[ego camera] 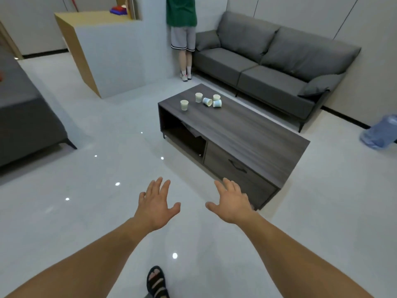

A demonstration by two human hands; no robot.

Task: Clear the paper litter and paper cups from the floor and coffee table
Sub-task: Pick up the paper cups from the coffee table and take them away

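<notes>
While three cups (184,104) stand upright, two tipped cups (207,101) lie sideways.

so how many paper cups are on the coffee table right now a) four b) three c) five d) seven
c: five paper cups stand clustered at the far end of the coffee table, three upright and two tipped on their sides.
</notes>
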